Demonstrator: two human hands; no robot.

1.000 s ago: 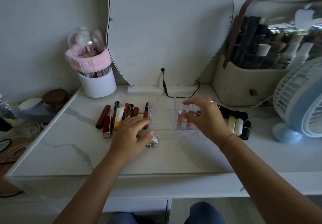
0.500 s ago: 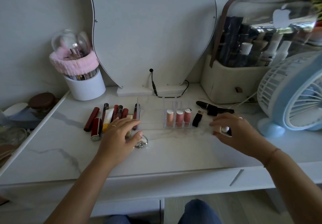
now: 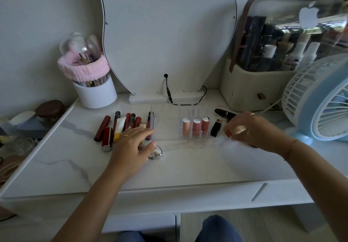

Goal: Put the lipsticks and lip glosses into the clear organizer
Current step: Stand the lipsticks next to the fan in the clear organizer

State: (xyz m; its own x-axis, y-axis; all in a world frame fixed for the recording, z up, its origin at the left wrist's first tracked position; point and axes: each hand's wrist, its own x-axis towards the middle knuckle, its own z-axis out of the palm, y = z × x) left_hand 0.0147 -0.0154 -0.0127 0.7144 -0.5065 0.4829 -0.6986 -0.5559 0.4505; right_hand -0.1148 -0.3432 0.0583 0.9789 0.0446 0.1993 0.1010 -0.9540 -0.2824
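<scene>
The clear organizer (image 3: pixel 165 121) sits mid-table, with three pink lip products (image 3: pixel 196 127) upright in its right front cells. A row of red and dark lipsticks and glosses (image 3: pixel 120 127) lies to its left. A black lipstick (image 3: pixel 215 128) leans beside its right wall, and another dark tube (image 3: pixel 224 113) lies behind. My left hand (image 3: pixel 134 145) rests flat at the organizer's left front corner, fingers spread over a pale tube. My right hand (image 3: pixel 248 130) hovers right of the organizer, fingers closed around a pale gold-toned lipstick (image 3: pixel 239 129).
A small shiny ring-like trinket (image 3: pixel 156 152) lies by my left thumb. A white brush cup with a pink headband (image 3: pixel 92 83) stands back left, a mirror (image 3: pixel 165 34) behind, a cosmetics case (image 3: pixel 267 68) back right, a blue fan (image 3: pixel 320 100) far right.
My right hand left the organizer, went right to the loose lipsticks and now comes back toward it with a pale lipstick. The left hand stayed put. The camera view shifted.
</scene>
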